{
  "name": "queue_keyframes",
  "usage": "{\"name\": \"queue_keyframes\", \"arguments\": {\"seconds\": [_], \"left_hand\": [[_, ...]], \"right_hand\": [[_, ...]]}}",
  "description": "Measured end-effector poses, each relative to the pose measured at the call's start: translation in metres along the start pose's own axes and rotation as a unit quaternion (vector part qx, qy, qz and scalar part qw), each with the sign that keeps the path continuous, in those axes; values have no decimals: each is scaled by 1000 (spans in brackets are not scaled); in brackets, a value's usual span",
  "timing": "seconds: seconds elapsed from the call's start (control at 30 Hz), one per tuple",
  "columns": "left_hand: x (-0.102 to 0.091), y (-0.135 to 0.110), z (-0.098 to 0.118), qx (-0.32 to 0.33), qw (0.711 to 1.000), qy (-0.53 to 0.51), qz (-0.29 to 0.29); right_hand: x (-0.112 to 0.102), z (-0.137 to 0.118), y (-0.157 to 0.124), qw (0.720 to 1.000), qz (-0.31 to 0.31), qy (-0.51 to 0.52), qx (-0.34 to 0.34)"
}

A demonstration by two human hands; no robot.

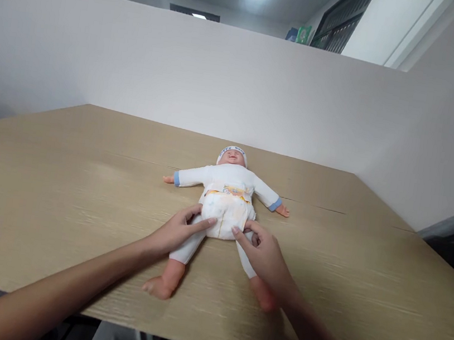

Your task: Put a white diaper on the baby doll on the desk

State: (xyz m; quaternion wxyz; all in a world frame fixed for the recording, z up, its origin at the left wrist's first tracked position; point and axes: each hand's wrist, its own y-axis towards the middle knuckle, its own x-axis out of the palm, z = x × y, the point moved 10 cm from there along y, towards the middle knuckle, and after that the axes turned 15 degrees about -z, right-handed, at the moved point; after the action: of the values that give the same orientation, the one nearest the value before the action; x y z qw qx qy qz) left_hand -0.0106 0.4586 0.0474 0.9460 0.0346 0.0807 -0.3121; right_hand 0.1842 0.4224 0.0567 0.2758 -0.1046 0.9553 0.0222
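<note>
A baby doll (pixel 229 184) in a white suit and cap lies on its back in the middle of the wooden table (pixel 60 180), arms spread, feet towards me. A white diaper (pixel 227 215) with a yellow printed band is wrapped round its hips. My left hand (pixel 178 229) rests on the doll's left thigh, forefinger stretched onto the diaper's lower edge. My right hand (pixel 261 253) lies over the other thigh, fingertips pressing the diaper's lower right edge, other fingers curled. Neither hand holds anything loose.
White partition walls (pixel 181 73) stand behind the table and along its right side. The table's near edge (pixel 186 336) runs just below my forearms, with dark floor beneath. Ceiling lights and a dark shelf show above the partition.
</note>
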Motion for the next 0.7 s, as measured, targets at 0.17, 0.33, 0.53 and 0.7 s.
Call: {"name": "queue_keyframes", "arguments": {"seconds": [0.17,0.33,0.53,0.7], "left_hand": [[2,0,-9,-16,992,-127,-12],[-1,0,-10,-12,987,-159,-11],[-16,-9,-11,2,994,-102,27],[-68,-21,24,70,965,236,96]], "right_hand": [[-6,5,-4,999,31,-10,-4],[-15,-17,-5,985,68,-141,-79],[-26,-4,-1,990,-9,-101,-96],[-97,49,1,983,99,-151,-21]]}}
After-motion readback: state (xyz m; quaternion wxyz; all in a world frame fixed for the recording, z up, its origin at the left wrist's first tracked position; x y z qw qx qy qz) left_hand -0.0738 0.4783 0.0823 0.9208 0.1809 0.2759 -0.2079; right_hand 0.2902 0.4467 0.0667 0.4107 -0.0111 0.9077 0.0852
